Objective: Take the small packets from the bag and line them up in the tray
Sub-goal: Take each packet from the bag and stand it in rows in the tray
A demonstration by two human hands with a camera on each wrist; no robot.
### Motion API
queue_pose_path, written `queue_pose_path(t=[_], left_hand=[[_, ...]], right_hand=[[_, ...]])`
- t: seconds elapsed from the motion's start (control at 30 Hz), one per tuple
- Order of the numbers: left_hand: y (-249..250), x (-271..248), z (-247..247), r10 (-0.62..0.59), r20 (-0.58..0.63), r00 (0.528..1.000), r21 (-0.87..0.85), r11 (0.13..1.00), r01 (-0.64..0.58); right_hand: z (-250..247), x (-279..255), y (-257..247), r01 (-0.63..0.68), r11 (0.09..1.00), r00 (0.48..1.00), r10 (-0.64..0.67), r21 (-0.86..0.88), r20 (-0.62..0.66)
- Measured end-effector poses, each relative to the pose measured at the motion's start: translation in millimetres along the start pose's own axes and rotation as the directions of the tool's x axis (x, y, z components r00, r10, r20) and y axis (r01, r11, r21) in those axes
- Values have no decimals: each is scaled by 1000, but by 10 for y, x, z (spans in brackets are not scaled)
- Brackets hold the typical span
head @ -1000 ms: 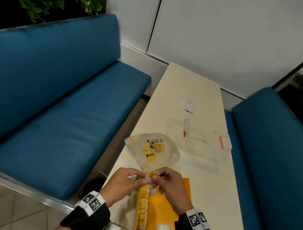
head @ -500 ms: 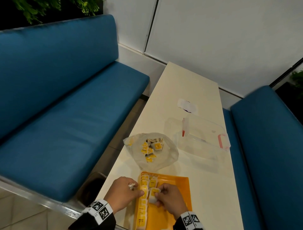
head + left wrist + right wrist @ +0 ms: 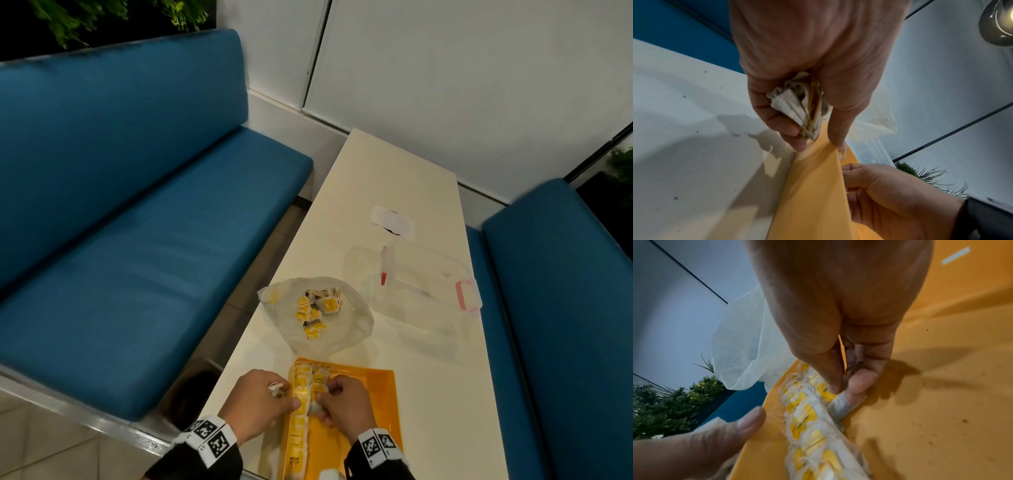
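Note:
A clear bag [image 3: 346,329] of small yellow-and-white packets [image 3: 317,306] lies on the table beyond the orange tray [image 3: 370,404]. A row of packets [image 3: 807,418] runs along the tray's left wall, and a short second row starts beside it. My left hand [image 3: 284,397] clutches a bunch of packets [image 3: 797,105] in its curled fingers, and its thumb tip touches the tray's rim [image 3: 813,194]. My right hand [image 3: 320,399] pinches one packet [image 3: 838,404] between thumb and forefinger, low in the tray beside the row.
A clear plastic box [image 3: 421,294] with pink latches stands at the right beyond the tray, and a white paper slip [image 3: 394,221] lies farther back. Blue benches [image 3: 137,240] flank the narrow table [image 3: 394,171]. A dark bin [image 3: 195,387] sits below its left edge.
Both hands came down from the bag's near end to the tray. My right hand brought its packet down beside the row, and my left thumb reached the tray's left rim.

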State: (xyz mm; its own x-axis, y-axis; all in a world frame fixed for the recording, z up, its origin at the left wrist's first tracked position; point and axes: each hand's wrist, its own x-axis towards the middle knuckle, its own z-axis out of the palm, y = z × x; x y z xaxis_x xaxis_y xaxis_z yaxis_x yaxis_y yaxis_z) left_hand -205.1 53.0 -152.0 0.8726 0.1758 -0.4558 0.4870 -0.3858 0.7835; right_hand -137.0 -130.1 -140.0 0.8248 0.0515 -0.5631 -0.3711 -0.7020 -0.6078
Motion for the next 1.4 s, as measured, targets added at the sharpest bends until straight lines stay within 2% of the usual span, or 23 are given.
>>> queue_pose_path(t=[0.2, 0.3, 0.4, 0.47, 0.53, 0.6, 0.67, 0.8, 0.97, 1.23, 1.3, 1.4], left_hand=[[41, -34, -25, -13, 19, 1000, -31, 999, 14], [39, -48, -58, 6, 49, 999, -49, 999, -4], [79, -115, -169, -55, 63, 996, -205, 976, 67], [95, -154, -276, -151, 130, 980, -393, 900, 191], [112, -199, -381, -196, 253, 947, -621, 718, 314], [133, -227, -459, -184, 315, 931, -741, 566, 362], [185, -245, -505, -171, 313, 934, -769, 531, 355], [254, -242, -539, -129, 314, 941, -792, 511, 335], [273, -249, -553, -78, 348, 934, -791, 511, 337], [290, -251, -550, -60, 365, 929, -786, 515, 342], [278, -243, -551, -43, 382, 923, -790, 504, 350], [273, -245, -557, -3, 408, 913, -794, 492, 357]], right_hand=[[32, 74, -38, 18, 997, 999, -22, -71, -48], [33, 76, -42, -9, 999, 1000, 8, -36, -29], [-30, -9, -82, -30, 999, 999, 31, 28, -39], [-83, -92, -111, 2, 1000, 998, 0, 30, -64], [-123, -213, -178, 118, 992, 988, -123, -53, -96], [-143, -374, -298, 275, 959, 957, -280, -74, -72], [-128, -523, -436, 394, 918, 919, -395, -42, -1], [-68, -625, -601, 497, 868, 865, -496, 9, 76], [-11, -589, -633, 478, 877, 877, -480, 48, 40], [4, -547, -609, 536, 843, 844, -533, -47, 61], [-9, -553, -605, 580, 800, 814, -574, -151, 85], [-32, -569, -602, 698, 672, 712, -688, -248, 142]])
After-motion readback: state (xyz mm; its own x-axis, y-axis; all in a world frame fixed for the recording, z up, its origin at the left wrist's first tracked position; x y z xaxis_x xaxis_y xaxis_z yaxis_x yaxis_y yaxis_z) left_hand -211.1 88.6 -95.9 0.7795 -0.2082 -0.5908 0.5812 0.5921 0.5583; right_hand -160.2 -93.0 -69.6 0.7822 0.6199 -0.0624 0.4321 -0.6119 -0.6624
